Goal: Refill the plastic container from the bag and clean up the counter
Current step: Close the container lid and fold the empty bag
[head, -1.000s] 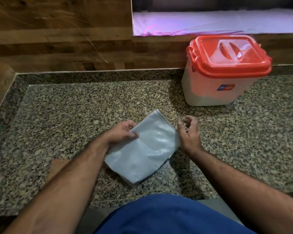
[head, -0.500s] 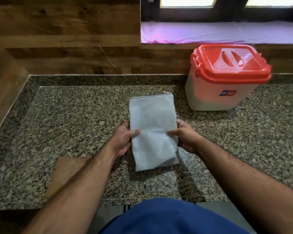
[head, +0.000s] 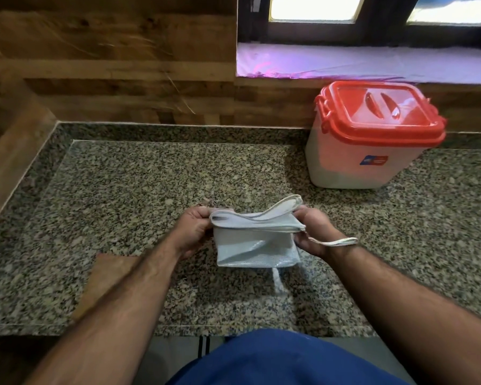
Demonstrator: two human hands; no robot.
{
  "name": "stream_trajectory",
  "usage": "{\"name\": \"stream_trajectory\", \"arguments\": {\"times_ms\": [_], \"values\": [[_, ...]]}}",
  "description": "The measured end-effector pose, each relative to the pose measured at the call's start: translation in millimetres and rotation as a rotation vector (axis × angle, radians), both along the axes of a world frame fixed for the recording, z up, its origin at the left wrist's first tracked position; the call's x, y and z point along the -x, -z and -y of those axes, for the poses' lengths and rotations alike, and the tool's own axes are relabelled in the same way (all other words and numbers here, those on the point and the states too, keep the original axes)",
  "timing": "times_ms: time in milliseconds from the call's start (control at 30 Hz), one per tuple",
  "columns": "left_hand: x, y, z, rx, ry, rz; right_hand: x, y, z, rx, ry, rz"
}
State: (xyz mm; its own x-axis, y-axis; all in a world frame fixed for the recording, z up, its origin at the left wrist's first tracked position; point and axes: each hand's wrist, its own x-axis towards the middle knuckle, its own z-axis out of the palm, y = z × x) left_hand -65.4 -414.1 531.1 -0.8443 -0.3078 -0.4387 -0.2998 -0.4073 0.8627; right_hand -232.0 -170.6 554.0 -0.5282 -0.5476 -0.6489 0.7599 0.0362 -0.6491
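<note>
A flat, empty white woven bag (head: 257, 245) lies folded over on the granite counter (head: 150, 190), its top half doubled back toward me. My left hand (head: 192, 232) pinches the bag's left folded edge. My right hand (head: 314, 232) pinches the right edge, and a loose white string (head: 342, 242) trails across that wrist. The white plastic container (head: 358, 162) stands at the back right against the wall, its red lid (head: 381, 112) shut and latched.
A wooden wall runs along the back and left of the counter. A windowsill with purple-lit covering (head: 372, 62) sits above the container. A brown patch (head: 106, 276) shows on the counter near my left forearm. A second loose string (head: 277, 282) lies below the bag.
The bag was turned from slanted to lengthwise, then its far half was folded back toward me. Both hands moved up to the fold's ends.
</note>
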Motion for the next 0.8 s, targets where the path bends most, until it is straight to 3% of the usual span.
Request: {"name": "stream_trajectory", "arguments": {"times_ms": [67,200,400,467,600,667,800], "values": [[0,-5,-9,0.051,-0.090,0.006,3,-5,-7,-0.047,-0.040,0.055],[-4,-2,-26,0.174,-0.231,-0.034,10,-10,-14,-0.105,-0.424,0.050],[-41,-17,-50,0.230,-0.320,-0.080,6,-25,-4,-0.197,-0.592,-0.020],[-62,-25,-59,0.208,-0.322,-0.088,-3,-25,1,-0.216,-0.686,-0.027],[-133,-36,-56,0.045,-0.303,-0.132,-32,-23,20,-0.058,-0.855,-0.050],[-176,-49,-59,0.065,-0.316,-0.036,-55,-17,31,0.011,-0.967,-0.078],[-256,-73,-77,0.326,-0.168,0.306,-138,-14,53,0.097,-1.210,-0.163]]}}
